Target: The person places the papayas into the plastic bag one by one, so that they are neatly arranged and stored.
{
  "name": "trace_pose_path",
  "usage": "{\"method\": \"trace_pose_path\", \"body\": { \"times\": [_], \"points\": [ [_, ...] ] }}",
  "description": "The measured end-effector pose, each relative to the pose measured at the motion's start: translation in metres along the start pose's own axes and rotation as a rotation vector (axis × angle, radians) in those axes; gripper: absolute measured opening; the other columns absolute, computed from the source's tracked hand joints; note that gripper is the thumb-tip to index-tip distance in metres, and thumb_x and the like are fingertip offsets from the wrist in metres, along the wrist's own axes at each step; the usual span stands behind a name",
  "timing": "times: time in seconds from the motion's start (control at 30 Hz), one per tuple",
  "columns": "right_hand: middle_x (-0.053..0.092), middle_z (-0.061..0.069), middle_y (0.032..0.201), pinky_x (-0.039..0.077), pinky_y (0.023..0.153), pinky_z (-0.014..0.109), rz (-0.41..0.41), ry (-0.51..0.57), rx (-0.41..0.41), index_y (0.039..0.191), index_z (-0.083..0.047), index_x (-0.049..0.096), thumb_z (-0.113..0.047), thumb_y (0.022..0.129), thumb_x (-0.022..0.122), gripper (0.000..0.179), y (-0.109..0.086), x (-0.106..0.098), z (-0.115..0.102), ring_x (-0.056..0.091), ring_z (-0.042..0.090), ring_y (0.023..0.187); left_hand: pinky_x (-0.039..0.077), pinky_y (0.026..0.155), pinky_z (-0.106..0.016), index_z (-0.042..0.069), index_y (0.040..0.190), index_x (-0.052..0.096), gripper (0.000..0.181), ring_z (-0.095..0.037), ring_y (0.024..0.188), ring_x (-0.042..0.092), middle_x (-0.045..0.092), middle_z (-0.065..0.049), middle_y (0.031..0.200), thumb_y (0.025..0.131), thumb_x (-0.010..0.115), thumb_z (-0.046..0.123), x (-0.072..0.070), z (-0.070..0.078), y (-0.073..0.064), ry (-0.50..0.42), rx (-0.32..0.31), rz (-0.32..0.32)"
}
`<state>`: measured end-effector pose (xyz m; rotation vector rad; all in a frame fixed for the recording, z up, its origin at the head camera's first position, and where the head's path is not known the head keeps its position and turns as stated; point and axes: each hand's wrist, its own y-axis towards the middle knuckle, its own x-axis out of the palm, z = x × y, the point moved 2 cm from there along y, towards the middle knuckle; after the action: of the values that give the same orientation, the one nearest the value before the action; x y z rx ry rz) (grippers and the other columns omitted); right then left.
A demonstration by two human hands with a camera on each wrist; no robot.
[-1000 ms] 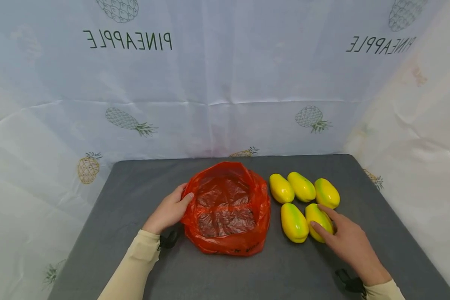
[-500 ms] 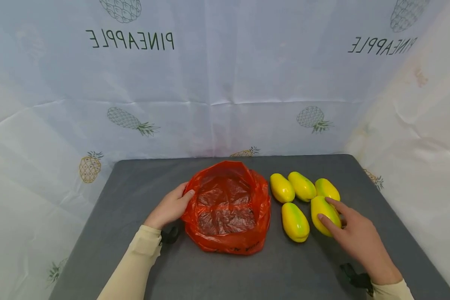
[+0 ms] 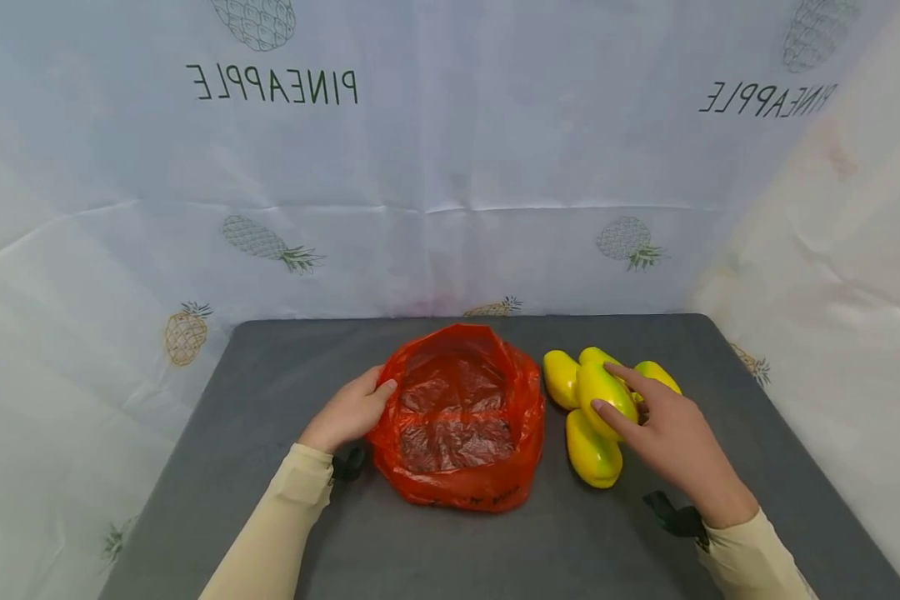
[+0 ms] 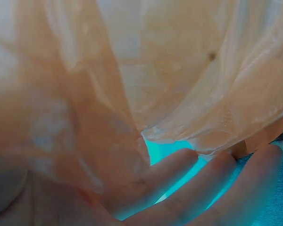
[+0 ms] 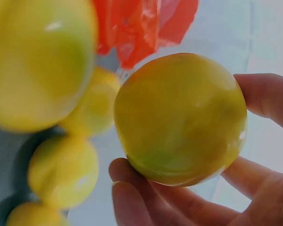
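Observation:
My left hand (image 3: 350,410) holds the left rim of a red plastic bag (image 3: 461,490), thumb inside and fingers outside. The bag stands with its mouth wide, and nothing shows inside. In the left wrist view the fingers (image 4: 217,183) lie under the thin, see-through plastic. My right hand (image 3: 682,437) grips a yellow-green papaya (image 3: 602,396) between thumb and fingers, raised over the others; the right wrist view shows this papaya (image 5: 181,120) end-on. Around it lie a front papaya (image 3: 594,457), a left one (image 3: 560,379) and two partly hidden ones at the back.
Everything rests on a dark grey table (image 3: 292,358). A white curtain (image 3: 420,150) printed with pineapples hangs right behind its far edge and down both sides. Loose papayas (image 5: 63,172) sit close together right of the bag.
My right hand has lifted the front right papaya off the table and carried it left, over the other papayas and nearer the bag. My left hand keeps its hold on the bag rim.

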<state>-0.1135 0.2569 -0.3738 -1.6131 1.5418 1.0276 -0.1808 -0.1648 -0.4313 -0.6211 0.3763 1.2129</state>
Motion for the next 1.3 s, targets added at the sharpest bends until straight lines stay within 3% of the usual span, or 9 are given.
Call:
{"method": "trace_pose_path", "body": {
  "times": [0.2, 0.37, 0.53, 0.7, 0.83, 1.03, 1.3],
  "points": [
    [0.066, 0.02, 0.147, 0.063, 0.089, 0.056, 0.003, -0.008, -0.093, 0.159, -0.02, 0.054, -0.058, 0.103, 0.068, 0.069, 0.02, 0.009, -0.029, 0.071, 0.037, 0.114, 0.057, 0.109, -0.057, 0.01, 0.166, 0.041, 0.057, -0.028, 0.12, 0.072, 0.059, -0.016, 0.155, 0.116, 0.047, 0.037, -0.001, 0.001, 0.005, -0.032, 0.011, -0.012],
    [0.068, 0.015, 0.144, 0.062, 0.086, 0.051, -0.008, -0.041, -0.16, 0.159, -0.022, 0.054, -0.055, 0.102, 0.07, 0.068, 0.04, 0.018, -0.056, 0.069, 0.031, 0.111, 0.061, 0.102, -0.051, 0.012, 0.165, 0.043, 0.055, -0.02, 0.105, 0.075, 0.065, -0.014, 0.148, 0.116, 0.049, 0.037, -0.001, 0.003, 0.009, -0.047, 0.015, -0.016],
    [0.068, 0.01, 0.142, 0.061, 0.087, 0.045, -0.073, -0.055, -0.235, 0.161, -0.024, 0.051, -0.053, 0.102, 0.072, 0.069, 0.063, 0.031, -0.085, 0.069, 0.026, 0.107, 0.059, 0.106, -0.054, 0.012, 0.165, 0.043, 0.055, -0.023, 0.115, 0.073, 0.062, -0.014, 0.153, 0.116, 0.048, 0.036, 0.0, 0.004, 0.01, -0.034, 0.012, -0.008],
    [0.07, 0.009, 0.13, 0.061, 0.078, 0.04, -0.129, -0.079, -0.293, 0.16, -0.025, 0.052, -0.053, 0.101, 0.071, 0.068, 0.081, 0.046, -0.109, 0.068, 0.021, 0.094, 0.053, 0.114, -0.058, 0.012, 0.165, 0.043, 0.056, -0.029, 0.131, 0.067, 0.059, -0.012, 0.157, 0.116, 0.049, 0.037, -0.001, 0.005, 0.012, -0.022, 0.017, -0.002],
    [0.07, 0.006, 0.125, 0.059, 0.076, 0.036, -0.156, -0.073, -0.328, 0.158, -0.026, 0.054, -0.053, 0.101, 0.072, 0.066, 0.094, 0.06, -0.12, 0.066, 0.018, 0.09, 0.054, 0.113, -0.058, 0.011, 0.165, 0.043, 0.056, -0.029, 0.129, 0.068, 0.06, -0.013, 0.156, 0.115, 0.049, 0.037, -0.002, 0.004, 0.011, -0.022, 0.011, 0.008],
    [0.07, 0.006, 0.131, 0.059, 0.084, 0.041, -0.224, -0.086, -0.375, 0.16, -0.025, 0.052, -0.052, 0.102, 0.071, 0.067, 0.107, 0.083, -0.135, 0.067, 0.02, 0.098, 0.054, 0.113, -0.059, 0.011, 0.165, 0.043, 0.056, -0.031, 0.132, 0.067, 0.059, -0.013, 0.157, 0.115, 0.049, 0.036, -0.007, -0.003, 0.003, -0.013, -0.016, 0.035],
    [0.067, 0.01, 0.143, 0.06, 0.094, 0.046, -0.285, -0.09, -0.364, 0.162, -0.019, 0.049, -0.048, 0.103, 0.071, 0.07, 0.117, 0.105, -0.149, 0.068, 0.024, 0.111, 0.051, 0.116, -0.061, 0.012, 0.164, 0.046, 0.055, -0.034, 0.136, 0.064, 0.061, -0.013, 0.156, 0.115, 0.05, 0.037, -0.005, -0.005, 0.002, -0.006, 0.006, 0.037]
  ]
}}
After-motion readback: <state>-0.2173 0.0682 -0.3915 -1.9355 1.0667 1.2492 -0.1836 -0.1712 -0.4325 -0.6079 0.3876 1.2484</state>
